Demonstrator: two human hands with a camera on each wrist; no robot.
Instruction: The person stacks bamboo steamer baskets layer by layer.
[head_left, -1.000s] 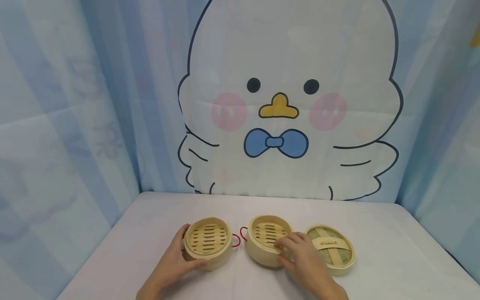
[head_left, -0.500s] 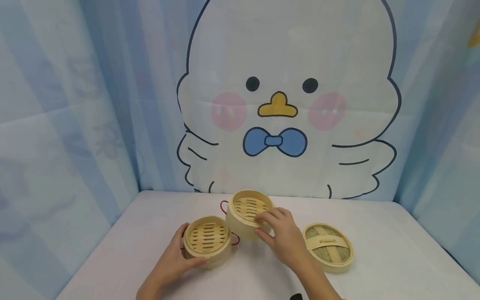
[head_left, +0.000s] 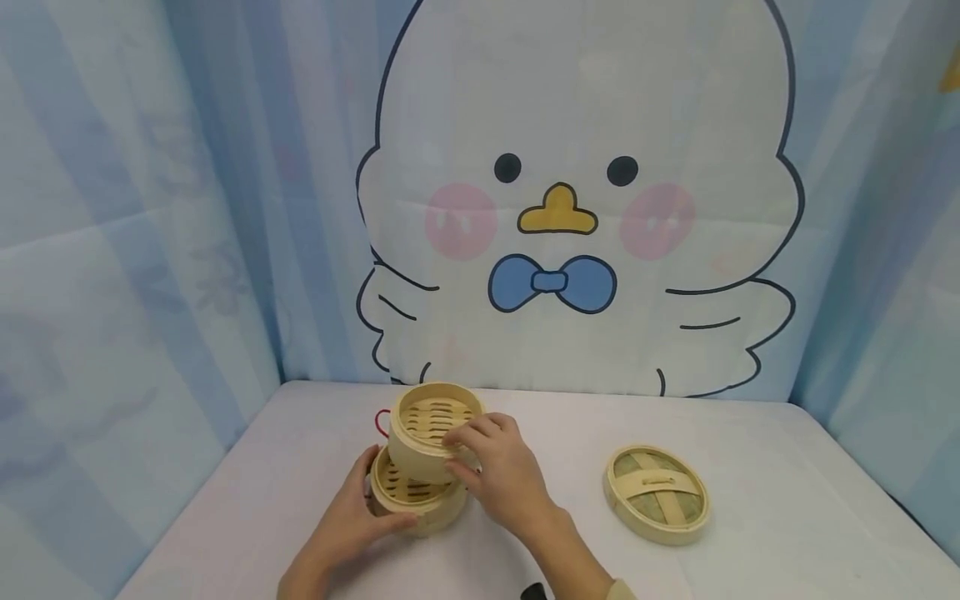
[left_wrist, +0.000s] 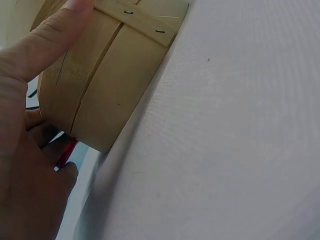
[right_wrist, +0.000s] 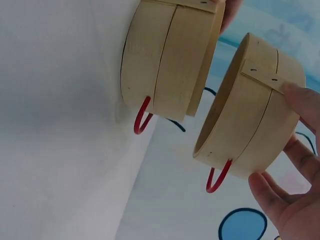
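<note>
My right hand (head_left: 498, 467) pinches the near right side of a round bamboo steamer basket (head_left: 423, 454) with a slatted floor and red cord loops. It holds this basket slightly tilted over a second bamboo steamer basket (head_left: 431, 518); a gap shows between them in the right wrist view. Around the lower basket, standing on the table, curls my left hand (head_left: 341, 521), thumb at the front and fingers at the far left side. In the left wrist view, the thumb presses the wall of the lower basket (left_wrist: 115, 85). The upper basket hides part of the lower one's slats.
A woven bamboo steamer lid (head_left: 656, 496) with crossed strips and a small handle lies at the right on the white table (head_left: 787, 500). Behind the table hangs a curtain (head_left: 577, 350) printed with a white cartoon bird. A small black object (head_left: 533, 592) shows at the front edge.
My right hand has lifted the right basket off the table beside the lid and carried it left, over the other basket. My left hand has stayed in place on the lower basket.
</note>
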